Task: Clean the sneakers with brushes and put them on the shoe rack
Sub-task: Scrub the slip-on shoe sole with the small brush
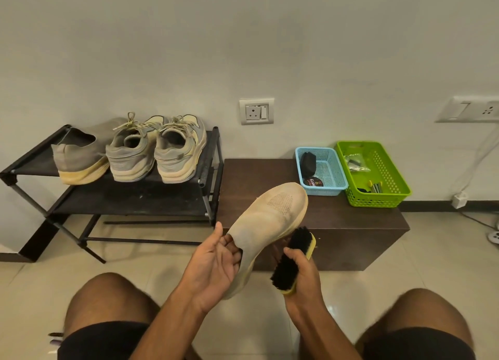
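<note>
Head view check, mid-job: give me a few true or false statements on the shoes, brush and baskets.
1. The left hand holds the beige slip-on shoe at its heel opening. True.
2. The right hand holds a cloth. False: its grip is on a black-bristled brush.
3. Three shoes stand on the shoe rack. True.
4. The blue basket sits on the rack. False: it sits on the brown bench, beside the green basket.
</note>
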